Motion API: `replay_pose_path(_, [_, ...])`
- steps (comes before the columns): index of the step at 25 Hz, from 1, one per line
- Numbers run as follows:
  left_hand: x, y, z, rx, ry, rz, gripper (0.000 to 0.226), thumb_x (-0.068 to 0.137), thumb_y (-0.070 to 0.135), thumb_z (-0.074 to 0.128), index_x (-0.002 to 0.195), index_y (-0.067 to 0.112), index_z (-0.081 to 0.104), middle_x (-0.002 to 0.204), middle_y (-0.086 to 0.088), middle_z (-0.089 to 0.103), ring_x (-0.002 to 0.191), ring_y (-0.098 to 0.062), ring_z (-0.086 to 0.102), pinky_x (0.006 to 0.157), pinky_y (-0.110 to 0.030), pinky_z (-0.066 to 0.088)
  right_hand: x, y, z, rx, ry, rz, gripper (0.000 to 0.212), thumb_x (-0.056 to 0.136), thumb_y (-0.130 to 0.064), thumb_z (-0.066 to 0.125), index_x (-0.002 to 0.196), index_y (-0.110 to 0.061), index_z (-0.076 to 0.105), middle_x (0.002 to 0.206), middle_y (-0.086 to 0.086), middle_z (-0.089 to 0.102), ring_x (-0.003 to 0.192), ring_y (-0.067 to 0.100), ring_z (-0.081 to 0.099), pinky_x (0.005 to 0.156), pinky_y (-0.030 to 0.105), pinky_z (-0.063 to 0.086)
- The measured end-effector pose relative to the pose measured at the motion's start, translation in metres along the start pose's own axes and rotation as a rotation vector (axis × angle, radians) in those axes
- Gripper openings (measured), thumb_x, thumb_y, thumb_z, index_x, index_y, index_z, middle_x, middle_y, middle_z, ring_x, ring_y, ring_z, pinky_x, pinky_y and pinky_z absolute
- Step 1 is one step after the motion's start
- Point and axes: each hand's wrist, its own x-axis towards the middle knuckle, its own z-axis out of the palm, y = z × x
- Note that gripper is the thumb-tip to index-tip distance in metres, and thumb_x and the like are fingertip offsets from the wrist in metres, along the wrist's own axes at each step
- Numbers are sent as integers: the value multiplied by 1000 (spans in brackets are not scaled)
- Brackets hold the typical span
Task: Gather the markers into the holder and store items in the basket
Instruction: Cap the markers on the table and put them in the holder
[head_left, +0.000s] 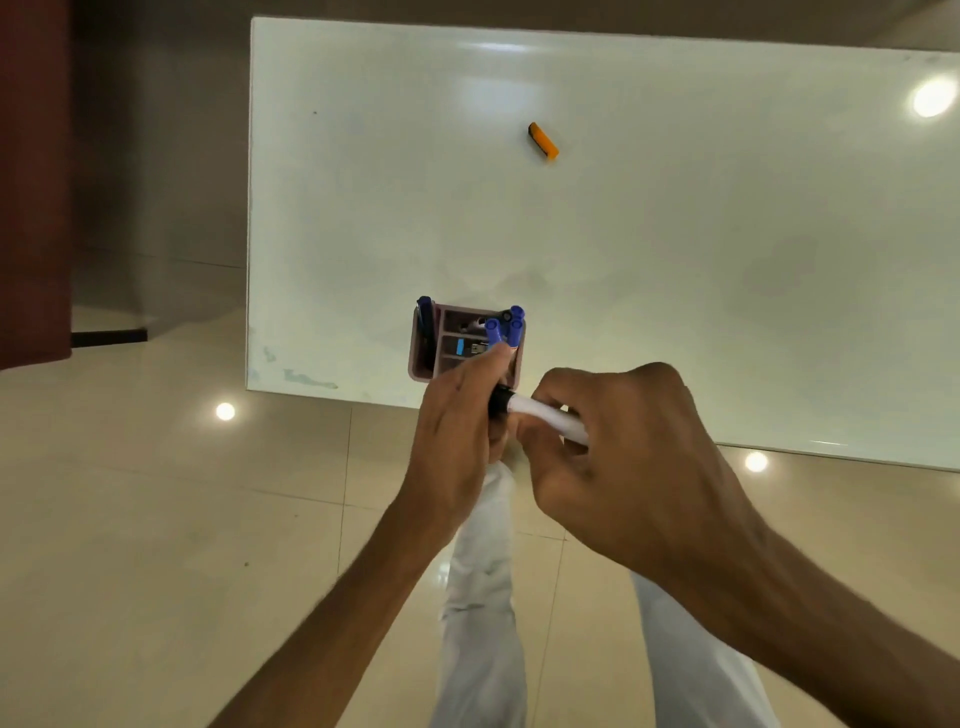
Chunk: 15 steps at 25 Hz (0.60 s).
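Note:
A pink compartmented holder (422, 358) stands at the near edge of the white table (675, 260). Several blue-capped markers (506, 326) stand in its right-hand compartment, and a dark blue pen (425, 317) leans in the left one. My right hand (618, 447) grips a white marker (550, 420) by its barrel, its black cap pointing left. My left hand (460, 426) has its fingers curled round the black cap end, just in front of the holder and covering the holder's near right corner. An orange eraser (543, 141) lies far back on the table.
The table's near edge runs just behind my hands, with glossy beige floor tiles (208, 519) below. My white-trousered legs (483, 597) show under my arms. A dark red panel (31, 182) stands at the far left. No basket is in view.

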Motion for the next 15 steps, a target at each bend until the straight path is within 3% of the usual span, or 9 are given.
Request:
replay_pose_path(2, [-8,-12,-4,-15,26,-17,43,110,30,48,69,19,54,56,3,40,49,-5,37,47,-18,33,-2,-2,7,14,-46,18,25,77,-19,67,56,-10,59,43,0,47,33,19,39,39,31,45])
replay_pose_path(4, [-10,-18,-12,18,30,4,51,110,36,46,62,20,49,53,4,35,46,-6,30,45,-18,28,2,-6,14,10,-77,16,23,74,-21,67,55,-11,60,41,-3,43,33,13,32,38,23,34])
replay_pose_path(6, [-3,-17,-24,82,-32,43,47,108,43,44,70,15,50,54,2,35,46,-8,30,45,-20,27,12,-6,13,28,-181,97,18,81,-30,69,69,-17,68,48,-7,49,41,9,40,46,22,30])
replay_pose_path(8, [12,-13,-43,183,-33,173,38,109,41,47,81,15,50,60,2,42,49,-10,35,47,-26,31,25,6,5,74,-272,217,29,86,-56,66,94,-29,70,71,-12,62,62,6,59,59,26,44])
replay_pose_path(10, [31,-3,-68,473,136,416,31,110,37,50,86,17,47,63,9,51,48,-4,43,47,-21,35,39,24,-13,95,-100,310,53,84,-74,59,113,-31,69,96,-13,68,85,11,67,76,34,56])
replay_pose_path(12, [48,11,-88,738,291,598,28,110,37,50,94,15,46,68,7,57,51,-2,51,48,-12,36,47,51,-38,138,145,409,45,92,-62,65,115,-24,71,104,-7,72,90,16,70,84,33,55])
replay_pose_path(15, [71,21,-105,955,270,655,31,110,42,49,98,13,46,72,0,55,56,-9,50,54,-12,36,40,86,-62,94,215,560,29,99,-48,63,114,-25,72,97,-13,71,91,15,67,87,29,46])
